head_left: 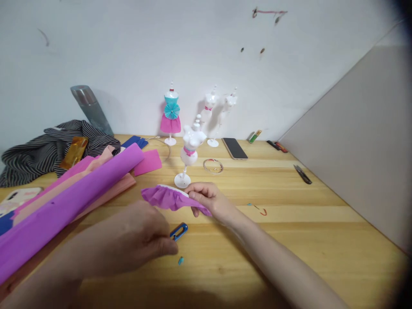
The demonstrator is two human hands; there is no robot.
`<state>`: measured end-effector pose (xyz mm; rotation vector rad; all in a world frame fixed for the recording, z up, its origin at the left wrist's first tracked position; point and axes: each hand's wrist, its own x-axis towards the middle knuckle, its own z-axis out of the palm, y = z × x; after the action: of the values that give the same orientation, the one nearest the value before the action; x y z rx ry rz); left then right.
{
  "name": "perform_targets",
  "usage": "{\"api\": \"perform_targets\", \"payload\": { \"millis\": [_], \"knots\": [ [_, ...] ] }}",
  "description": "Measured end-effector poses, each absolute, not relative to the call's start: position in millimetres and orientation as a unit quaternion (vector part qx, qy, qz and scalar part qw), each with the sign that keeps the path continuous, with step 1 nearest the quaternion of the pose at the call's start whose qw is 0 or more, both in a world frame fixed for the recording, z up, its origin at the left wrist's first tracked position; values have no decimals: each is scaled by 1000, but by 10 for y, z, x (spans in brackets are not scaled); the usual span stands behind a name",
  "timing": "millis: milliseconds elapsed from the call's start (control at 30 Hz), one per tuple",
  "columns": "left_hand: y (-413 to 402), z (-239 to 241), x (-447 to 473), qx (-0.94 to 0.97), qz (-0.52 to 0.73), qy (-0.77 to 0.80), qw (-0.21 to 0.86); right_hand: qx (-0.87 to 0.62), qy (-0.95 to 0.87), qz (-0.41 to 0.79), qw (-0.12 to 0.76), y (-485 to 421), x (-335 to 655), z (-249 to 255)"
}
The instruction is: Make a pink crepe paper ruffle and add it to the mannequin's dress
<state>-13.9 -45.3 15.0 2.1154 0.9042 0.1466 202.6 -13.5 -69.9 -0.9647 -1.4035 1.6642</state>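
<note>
My right hand point(209, 199) pinches a gathered strip of purple crepe paper point(170, 198) with a white band along its top edge. The strip's free end reaches left, over my left hand. My left hand point(141, 236) is slightly blurred, its fingers curled down and their tips hidden. Beside its thumb a blue looped handle point(180, 231) shows, partly covered; whether I touch it is unclear. A small teal scrap point(180, 260) lies below. Just behind the strip stands a white mini dress form point(193, 139) with a pink band at its waist.
A dressed form point(171, 111) and white forms point(210, 101) stand by the wall. Purple crepe paper point(96, 189) and a striped cloth point(28, 146) fill the left side. A phone point(234, 148), a ring-shaped band point(213, 166) and a dark cutter point(302, 174) lie rightward.
</note>
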Motion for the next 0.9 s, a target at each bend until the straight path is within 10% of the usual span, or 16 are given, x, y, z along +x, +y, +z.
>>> {"api": "perform_targets", "payload": {
  "millis": [333,900],
  "knots": [
    [-574,-633,54,487,224,510,673,-405,-553,595,420,-173,1881,-761],
    [-569,-700,-51,343,401,496,690,-397,-736,328,438,-177,1820,-960]
  ]
}}
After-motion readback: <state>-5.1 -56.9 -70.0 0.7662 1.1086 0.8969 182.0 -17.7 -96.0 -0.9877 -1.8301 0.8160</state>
